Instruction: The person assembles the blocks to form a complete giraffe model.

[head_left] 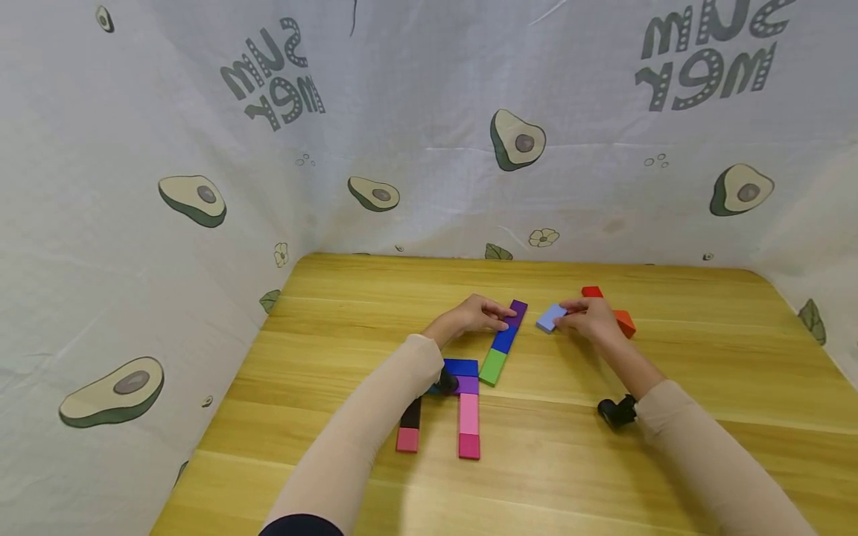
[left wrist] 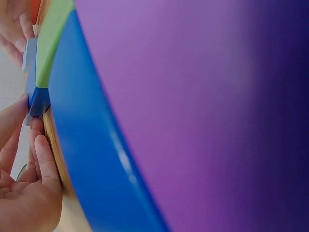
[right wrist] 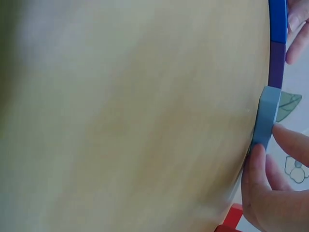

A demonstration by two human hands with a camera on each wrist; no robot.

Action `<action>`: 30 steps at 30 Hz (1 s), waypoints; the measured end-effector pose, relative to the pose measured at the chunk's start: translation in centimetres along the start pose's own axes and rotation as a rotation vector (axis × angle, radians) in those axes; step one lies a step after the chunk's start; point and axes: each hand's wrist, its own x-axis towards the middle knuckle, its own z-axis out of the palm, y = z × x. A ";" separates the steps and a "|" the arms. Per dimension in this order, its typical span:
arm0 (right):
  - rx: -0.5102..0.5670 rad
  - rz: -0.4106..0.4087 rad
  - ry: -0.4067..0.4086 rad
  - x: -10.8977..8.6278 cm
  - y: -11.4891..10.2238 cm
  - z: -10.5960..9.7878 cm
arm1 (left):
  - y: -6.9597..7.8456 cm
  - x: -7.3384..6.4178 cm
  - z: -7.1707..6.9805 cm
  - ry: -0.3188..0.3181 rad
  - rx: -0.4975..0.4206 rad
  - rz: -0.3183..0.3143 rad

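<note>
A row of flat blocks slants away from me in the head view: a green block (head_left: 492, 367), a blue block (head_left: 505, 339) and a purple block (head_left: 519, 306) at the far end. My left hand (head_left: 472, 315) reaches to this row from the left, its fingertips touching the purple and blue blocks near their joint. Just right of the row, my right hand (head_left: 590, 318) pinches a light blue block (head_left: 551, 318) by its right end, between thumb and fingers. In the right wrist view, that light blue block (right wrist: 266, 116) overlaps the purple block's (right wrist: 276, 63) end.
Partly behind my right hand lie a red block (head_left: 592, 292) and an orange block (head_left: 625, 322). Nearer to me, blue, purple, pink (head_left: 469, 413) and black (head_left: 411, 414) blocks form an arch shape, partly covered by the left sleeve (head_left: 375, 409). A patterned cloth (head_left: 436, 149) borders the wooden table (head_left: 536, 476).
</note>
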 end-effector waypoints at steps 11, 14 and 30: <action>0.014 0.023 0.027 1.7 -0.8 0.6 | 0.3 -0.3 -0.1 -0.011 0.007 0.001; 0.027 0.038 0.045 2.2 -0.9 0.7 | 0.4 -0.5 -0.2 -0.014 0.007 0.002; 0.024 -0.013 0.065 4.7 -1.2 1.6 | -0.1 0.1 -0.1 -0.004 -0.014 0.002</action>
